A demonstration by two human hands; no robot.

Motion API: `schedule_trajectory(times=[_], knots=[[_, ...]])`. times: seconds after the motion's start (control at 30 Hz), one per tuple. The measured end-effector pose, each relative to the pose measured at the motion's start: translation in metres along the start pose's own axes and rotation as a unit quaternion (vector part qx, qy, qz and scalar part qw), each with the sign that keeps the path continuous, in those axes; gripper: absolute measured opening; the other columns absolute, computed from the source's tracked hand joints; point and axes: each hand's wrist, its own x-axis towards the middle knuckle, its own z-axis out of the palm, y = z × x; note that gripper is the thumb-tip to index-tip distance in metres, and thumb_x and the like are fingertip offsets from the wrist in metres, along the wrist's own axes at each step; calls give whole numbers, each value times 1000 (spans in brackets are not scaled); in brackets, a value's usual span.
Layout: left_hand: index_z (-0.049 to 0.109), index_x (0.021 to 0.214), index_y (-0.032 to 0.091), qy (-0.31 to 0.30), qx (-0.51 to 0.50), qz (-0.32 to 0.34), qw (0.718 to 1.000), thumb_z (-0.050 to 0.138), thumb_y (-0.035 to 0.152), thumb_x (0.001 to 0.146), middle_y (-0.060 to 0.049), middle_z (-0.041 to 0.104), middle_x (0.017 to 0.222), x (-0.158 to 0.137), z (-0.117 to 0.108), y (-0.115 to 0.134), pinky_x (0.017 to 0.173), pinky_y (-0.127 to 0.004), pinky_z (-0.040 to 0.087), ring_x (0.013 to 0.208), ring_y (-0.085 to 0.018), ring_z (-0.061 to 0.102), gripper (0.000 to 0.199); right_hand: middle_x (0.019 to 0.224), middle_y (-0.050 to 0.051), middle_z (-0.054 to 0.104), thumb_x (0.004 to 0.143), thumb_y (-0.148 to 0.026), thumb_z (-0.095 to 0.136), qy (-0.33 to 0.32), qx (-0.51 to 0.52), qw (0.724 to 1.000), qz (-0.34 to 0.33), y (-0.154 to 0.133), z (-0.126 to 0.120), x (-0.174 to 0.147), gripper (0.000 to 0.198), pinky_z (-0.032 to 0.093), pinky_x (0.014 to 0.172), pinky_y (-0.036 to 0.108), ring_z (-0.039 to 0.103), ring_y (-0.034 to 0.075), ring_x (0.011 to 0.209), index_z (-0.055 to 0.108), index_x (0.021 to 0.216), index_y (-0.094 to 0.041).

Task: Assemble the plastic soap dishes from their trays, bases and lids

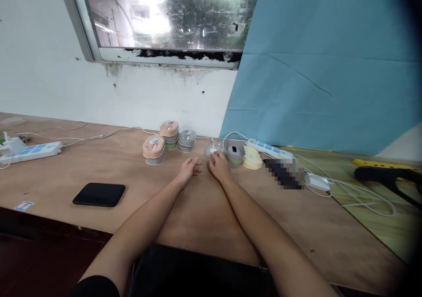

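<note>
My right hand (220, 167) reaches to a clear plastic lid (211, 145) near the wall, with its fingers closed at the near edge. Whether more clear pieces lie under it I cannot tell. My left hand (189, 171) hovers over or rests on the table just to the left, holding nothing, its fingers loosely bent and apart. Right of the clear lid stand grey containers (235, 155) and a stack of pale yellow rims (252, 158). Left of my hands are a closed grey box (187, 140) and pink-lidded boxes (154, 146), two of them stacked up (169, 130).
A black phone-like slab (99, 194) lies at the front left of the wooden table (204, 226). Power strips (34, 152) with white cables stand left and back right (270, 149). A blurred dark item (284, 174) and a white adapter (317, 182) lie to the right.
</note>
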Motion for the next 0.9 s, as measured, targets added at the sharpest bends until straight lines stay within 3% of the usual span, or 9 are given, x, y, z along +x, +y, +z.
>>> schedule_trajectory(times=[0.17,0.27,0.4,0.53,0.63,0.73,0.83,0.9], knots=[[55,105,18,-3,19,0,1000,56,53,82,-11,64,110,1,0,-1,58,-22,45,65,-10,63,42,118,16,55,82,-27,50,-12,-3,1000,-9,0,0,-2,31,47,93,44,53,29,109,66,106,-14],[56,110,17,7,96,68,993,55,48,83,-11,64,108,-1,-3,-3,72,-29,49,77,-15,64,41,122,15,53,82,-27,51,-18,-5,1000,-6,-2,-2,-2,33,46,94,43,52,29,112,64,110,-14],[60,111,19,5,291,249,924,63,39,79,-12,63,109,-9,-9,-2,98,-41,39,104,-25,57,39,126,16,51,81,-27,52,-22,-6,1000,3,-4,-6,-3,38,44,97,44,50,30,116,61,115,-13],[62,110,23,28,362,328,872,66,35,76,-12,59,118,-15,-14,14,107,-45,29,118,-30,47,37,125,16,51,80,-24,52,-7,6,1000,-13,-5,-8,-4,37,42,100,46,49,30,118,61,115,-13],[63,111,24,125,386,355,842,67,34,73,-11,53,128,-18,-26,33,112,-47,20,129,-32,37,39,125,16,50,81,-23,51,-1,24,1000,-17,-10,-12,-6,36,43,99,47,49,30,117,61,114,-14],[57,119,23,285,450,346,773,64,35,76,-11,37,144,-16,-50,50,113,-51,8,140,-33,18,45,124,15,51,82,-24,51,-12,44,998,-38,-19,-17,-9,34,45,97,45,50,28,115,62,113,-16],[44,132,20,405,480,297,719,67,44,72,-15,20,153,-10,-78,57,112,-54,8,142,-35,8,69,123,14,51,82,-26,52,-26,61,996,-67,-27,-20,-12,32,46,96,44,52,27,113,63,111,-17],[30,140,16,449,480,252,710,72,50,65,-20,15,153,-4,-95,56,110,-57,11,141,-38,8,92,123,13,51,82,-26,52,-31,70,994,-76,-30,-20,-13,31,46,96,44,54,26,111,63,110,-18]])
